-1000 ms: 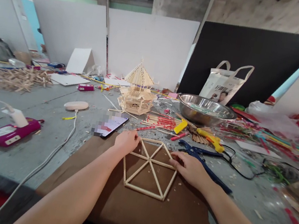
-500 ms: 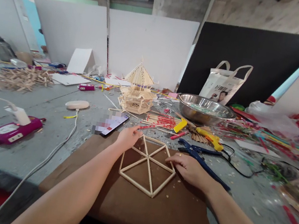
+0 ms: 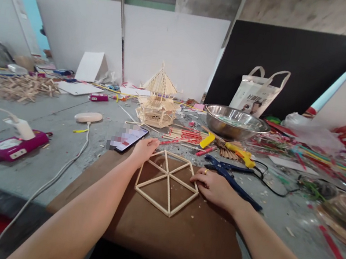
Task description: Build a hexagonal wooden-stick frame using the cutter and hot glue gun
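Note:
A flat hexagon frame of wooden sticks (image 3: 167,183), with spokes meeting at its centre, lies on a brown cardboard sheet (image 3: 175,232). My left hand (image 3: 143,150) rests on the frame's far left corner, fingers curled over the sticks. At the frame's right edge my right hand (image 3: 213,186) lies with fingers bent, pressing on the sticks there. A ring shows on one finger.
A phone (image 3: 128,138) lies just left of my left hand. Blue pliers (image 3: 230,176) and a yellow glue gun (image 3: 241,154) sit behind my right hand. Farther back stand a stick pavilion model (image 3: 158,100), a steel bowl (image 3: 236,123), red-tipped sticks (image 3: 185,137) and a tote bag (image 3: 259,92).
The hexagon frame has turned on the cardboard and shifted a little left and away. Both hands stayed on it and moved with it.

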Demonstrator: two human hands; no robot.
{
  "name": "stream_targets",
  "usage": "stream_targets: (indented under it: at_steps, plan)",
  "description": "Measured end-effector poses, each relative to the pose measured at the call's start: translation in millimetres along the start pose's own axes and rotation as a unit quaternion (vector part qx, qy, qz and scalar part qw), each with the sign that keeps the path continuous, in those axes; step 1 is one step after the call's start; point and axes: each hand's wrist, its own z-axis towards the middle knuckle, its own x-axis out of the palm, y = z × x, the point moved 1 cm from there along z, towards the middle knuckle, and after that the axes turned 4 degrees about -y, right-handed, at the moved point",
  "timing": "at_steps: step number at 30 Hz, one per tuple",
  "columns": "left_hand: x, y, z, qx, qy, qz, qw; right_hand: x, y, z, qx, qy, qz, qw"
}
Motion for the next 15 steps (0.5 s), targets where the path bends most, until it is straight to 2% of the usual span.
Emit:
stream_targets:
  at_steps: [9,12,15]
  plan:
    - [-7.8,3,8,-0.064,-0.026,-0.008,0.998,4,18,1,-0.025,-0.011,-0.027,0.999]
    - [-12.9,-6,9,-0.065,-0.028,0.03,0.997,0,17,2,-0.003,-0.02,-0.041,0.999]
    - [-23.4,-21,11,-0.045,-0.023,0.091,0.995,-11,9,9,0.046,-0.019,-0.082,0.995]
